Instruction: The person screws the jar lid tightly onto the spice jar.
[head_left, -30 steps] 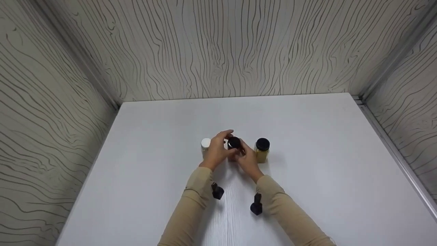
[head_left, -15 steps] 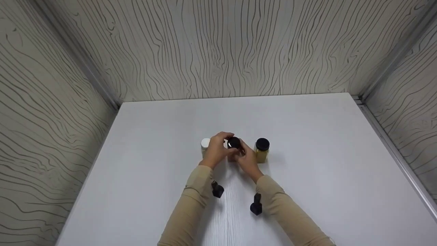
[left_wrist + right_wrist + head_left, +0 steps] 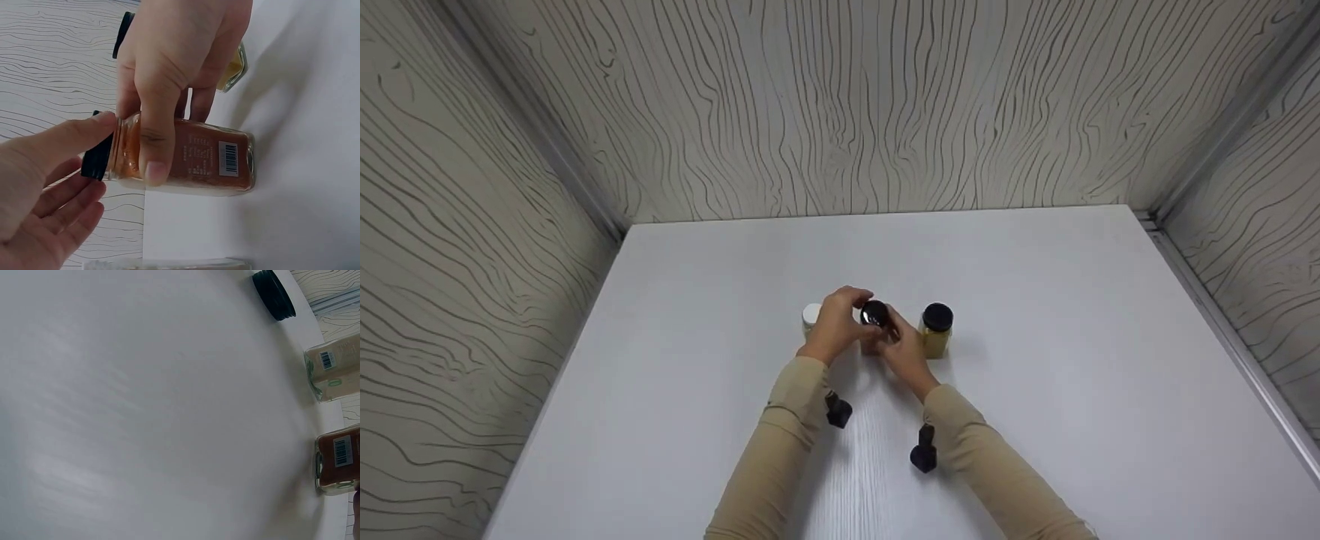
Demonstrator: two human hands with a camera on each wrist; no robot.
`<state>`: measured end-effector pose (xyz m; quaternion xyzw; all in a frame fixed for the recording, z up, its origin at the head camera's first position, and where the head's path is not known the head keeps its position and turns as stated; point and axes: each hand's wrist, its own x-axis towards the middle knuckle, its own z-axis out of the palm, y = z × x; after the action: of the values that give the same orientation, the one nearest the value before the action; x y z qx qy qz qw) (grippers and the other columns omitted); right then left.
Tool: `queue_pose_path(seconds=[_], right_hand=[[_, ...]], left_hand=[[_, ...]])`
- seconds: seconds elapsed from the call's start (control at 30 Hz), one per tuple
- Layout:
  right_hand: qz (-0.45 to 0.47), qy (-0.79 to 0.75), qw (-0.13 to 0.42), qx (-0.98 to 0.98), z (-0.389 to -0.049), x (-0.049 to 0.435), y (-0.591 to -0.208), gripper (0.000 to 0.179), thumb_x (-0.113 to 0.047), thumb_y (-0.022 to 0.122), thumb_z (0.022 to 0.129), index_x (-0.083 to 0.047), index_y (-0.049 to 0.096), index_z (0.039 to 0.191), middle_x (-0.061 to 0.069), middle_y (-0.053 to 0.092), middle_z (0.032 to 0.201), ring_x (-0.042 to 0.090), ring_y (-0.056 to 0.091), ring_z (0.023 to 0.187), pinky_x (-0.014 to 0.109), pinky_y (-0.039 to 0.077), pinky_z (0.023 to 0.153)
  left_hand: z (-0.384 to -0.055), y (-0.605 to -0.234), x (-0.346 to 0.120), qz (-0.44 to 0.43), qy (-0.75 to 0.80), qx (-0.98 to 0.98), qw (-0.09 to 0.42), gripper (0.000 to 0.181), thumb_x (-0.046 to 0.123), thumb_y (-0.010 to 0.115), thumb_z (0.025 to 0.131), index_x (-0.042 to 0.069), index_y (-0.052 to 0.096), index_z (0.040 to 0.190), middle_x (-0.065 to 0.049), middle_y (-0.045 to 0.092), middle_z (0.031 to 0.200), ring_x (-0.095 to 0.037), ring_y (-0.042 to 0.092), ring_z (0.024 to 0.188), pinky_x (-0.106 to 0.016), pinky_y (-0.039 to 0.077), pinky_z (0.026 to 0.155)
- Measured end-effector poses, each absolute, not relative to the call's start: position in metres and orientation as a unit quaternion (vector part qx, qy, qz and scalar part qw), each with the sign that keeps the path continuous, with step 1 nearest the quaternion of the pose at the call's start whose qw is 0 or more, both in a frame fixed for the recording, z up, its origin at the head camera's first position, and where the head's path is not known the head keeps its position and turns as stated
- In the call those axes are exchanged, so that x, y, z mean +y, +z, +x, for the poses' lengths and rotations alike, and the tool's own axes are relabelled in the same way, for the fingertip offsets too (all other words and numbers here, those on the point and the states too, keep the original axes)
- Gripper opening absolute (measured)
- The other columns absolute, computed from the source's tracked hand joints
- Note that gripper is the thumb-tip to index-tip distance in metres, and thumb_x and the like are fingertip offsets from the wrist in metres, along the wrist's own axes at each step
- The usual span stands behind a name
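An upright glass jar of reddish-brown powder [image 3: 211, 154], with a barcode label on its side, stands between my two hands. My left hand [image 3: 834, 328] pinches its black cap [image 3: 874, 312], thumb on the near side and forefinger beyond it. In the left wrist view the other fingers of that hand are loosely bent below the cap. My right hand [image 3: 906, 354] grips the jar's body, thumb laid along the powder-filled wall. The right wrist view shows the jar's base [image 3: 337, 458] at the right edge, with only a sliver of a finger beside it.
Close on the left stands a white-capped jar [image 3: 811, 315] of pale powder, partly hidden by my left hand. To the right is a black-capped jar of yellow powder [image 3: 936, 341]. All are on a white table [image 3: 697, 360] before a wood-patterned wall [image 3: 840, 112].
My left hand and wrist have shifted very slightly at the cap, and the shine on the cap's top has grown. My right hand and the jars stay in place.
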<state>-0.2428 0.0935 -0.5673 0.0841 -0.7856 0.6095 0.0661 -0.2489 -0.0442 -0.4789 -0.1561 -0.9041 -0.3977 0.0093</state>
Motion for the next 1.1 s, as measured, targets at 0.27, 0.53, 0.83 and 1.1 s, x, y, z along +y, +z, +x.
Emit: queue_pose_path(seconds=[0.27, 0.53, 0.83, 1.1], right_hand=[[0.090, 0.606, 0.062, -0.788, -0.2420, 0.0955, -0.5689, 0.062, 0.012, 0.057, 0.077, 0.015, 0.041, 0.137, 0.034, 0.046, 0.140, 0.047, 0.049, 0.128, 0.052, 0.045, 0.107], [0.082, 0.611, 0.047, -0.786, -0.2416, 0.0949, -0.5667, 0.067, 0.016, 0.055, 0.074, 0.016, 0.037, 0.139, 0.035, 0.042, 0.142, 0.048, 0.046, 0.131, 0.050, 0.042, 0.111], [0.087, 0.617, 0.037, -0.781, -0.2389, 0.0953, -0.5628, 0.067, 0.016, 0.053, 0.076, 0.016, 0.035, 0.140, 0.035, 0.040, 0.144, 0.047, 0.043, 0.133, 0.050, 0.041, 0.112], [0.082, 0.608, 0.040, -0.789, -0.2419, 0.0964, -0.5680, 0.066, 0.014, 0.052, 0.076, 0.014, 0.036, 0.141, 0.034, 0.042, 0.143, 0.046, 0.045, 0.133, 0.051, 0.042, 0.110]], left_hand=[[-0.2508, -0.4783, -0.0437, -0.176, -0.386, -0.906, -0.001, 0.048, -0.001, 0.077, 0.076, -0.005, 0.061, 0.121, -0.019, 0.067, 0.118, -0.030, 0.064, 0.113, -0.037, 0.053, 0.102], [-0.2502, -0.4766, -0.0407, -0.150, -0.368, -0.918, -0.009, 0.056, 0.010, 0.082, 0.074, -0.002, 0.060, 0.124, -0.017, 0.064, 0.119, -0.030, 0.062, 0.112, -0.037, 0.054, 0.100], [-0.2498, -0.4770, -0.0382, -0.172, -0.352, -0.920, 0.014, 0.042, 0.003, 0.079, 0.076, -0.004, 0.065, 0.115, -0.016, 0.067, 0.115, -0.029, 0.064, 0.112, -0.035, 0.053, 0.102], [-0.2473, -0.4760, -0.0368, -0.159, -0.348, -0.924, 0.012, 0.054, 0.008, 0.081, 0.075, -0.004, 0.060, 0.123, -0.018, 0.064, 0.121, -0.030, 0.062, 0.115, -0.036, 0.052, 0.103]])
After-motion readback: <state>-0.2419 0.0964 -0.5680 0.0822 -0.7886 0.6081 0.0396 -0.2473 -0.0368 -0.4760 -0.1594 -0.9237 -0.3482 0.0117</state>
